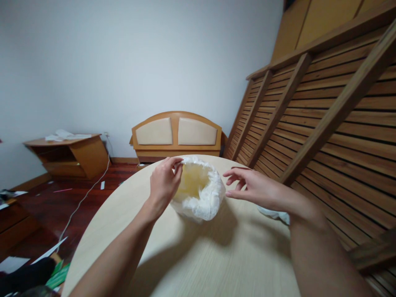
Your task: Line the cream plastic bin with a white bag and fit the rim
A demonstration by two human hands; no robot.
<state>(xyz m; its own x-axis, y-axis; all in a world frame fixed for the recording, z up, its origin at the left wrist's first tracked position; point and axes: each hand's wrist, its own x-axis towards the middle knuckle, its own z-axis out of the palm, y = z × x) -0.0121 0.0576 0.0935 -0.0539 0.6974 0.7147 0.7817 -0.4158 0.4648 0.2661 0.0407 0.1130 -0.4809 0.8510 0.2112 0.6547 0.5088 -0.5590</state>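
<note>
On the round table (185, 251) stands a container with a yellowish inside, lined with a white plastic bag (210, 198). The bag is folded out over the rim and bunched at the near right side. My left hand (165, 179) pinches the bag at the rim's left back edge, thumb and fingers closed on it. Just to the right of the container, my right hand (247, 185) hangs in the air with its fingers apart and curved, holding nothing. The container's outer wall is mostly hidden by the bag.
A pale bundle (274, 214) lies partly behind my right forearm on the table. Slatted wooden panels (309, 115) lean along the right. A headboard (176, 132) stands beyond the table. At left are a low cabinet (86, 156), a white cable (82, 202) and papers on the floor.
</note>
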